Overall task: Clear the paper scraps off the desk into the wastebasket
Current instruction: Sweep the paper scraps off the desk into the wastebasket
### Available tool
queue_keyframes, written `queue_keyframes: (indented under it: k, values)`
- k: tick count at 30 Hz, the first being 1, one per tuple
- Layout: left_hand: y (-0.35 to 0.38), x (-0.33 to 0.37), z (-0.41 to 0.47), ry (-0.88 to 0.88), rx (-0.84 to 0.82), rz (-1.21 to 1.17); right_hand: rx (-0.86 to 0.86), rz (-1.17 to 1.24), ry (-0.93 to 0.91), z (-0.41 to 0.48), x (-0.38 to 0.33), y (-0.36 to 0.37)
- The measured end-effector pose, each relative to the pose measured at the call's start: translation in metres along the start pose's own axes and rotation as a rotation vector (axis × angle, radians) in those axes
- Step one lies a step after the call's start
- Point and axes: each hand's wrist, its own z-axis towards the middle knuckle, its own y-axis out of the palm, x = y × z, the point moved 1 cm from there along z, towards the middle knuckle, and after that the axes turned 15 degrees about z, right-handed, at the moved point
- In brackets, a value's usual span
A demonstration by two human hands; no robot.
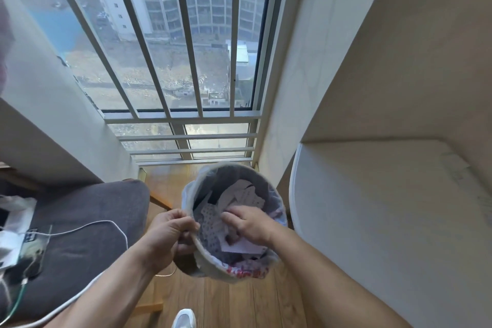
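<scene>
A round wastebasket (pixel 277 202) lined with a thin plastic bag is held tilted above the wooden floor, in front of the window. Several white paper scraps (pixel 245 192) fill it. My left hand (pixel 166 234) grips the near left rim of the wastebasket. My right hand (pixel 249 224) reaches inside from the right, fingers curled down on the scraps; a flat white piece sticks out under the palm. The white desk (pixel 386 221) lies to the right, its visible top bare.
A grey cushioned chair (pixel 87 226) at the left carries white cables, papers and a device. The barred window (pixel 186 61) stands ahead. A white shoe (pixel 184 319) shows at the bottom on the wood floor (pixel 239 301).
</scene>
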Motion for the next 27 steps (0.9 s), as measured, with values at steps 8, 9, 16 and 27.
queue_keyframes:
  k: [8, 9, 16, 27]
  values:
    - [-0.04, 0.055, -0.038, 0.069, 0.121, 0.01, 0.227, 0.199, -0.119, -0.072, -0.024, -0.072]
    - [-0.039, 0.065, -0.042, 0.084, 0.112, 0.009, 0.248, 0.168, -0.13, -0.08, -0.027, -0.078]
    - [0.016, 0.139, -0.067, 0.271, -0.011, 0.054, 0.192, -0.737, -0.284, -0.129, -0.083, -0.109]
    - [0.127, 0.214, -0.057, 0.295, -0.066, 0.22, 0.658, -0.072, -0.16, -0.252, -0.066, -0.206]
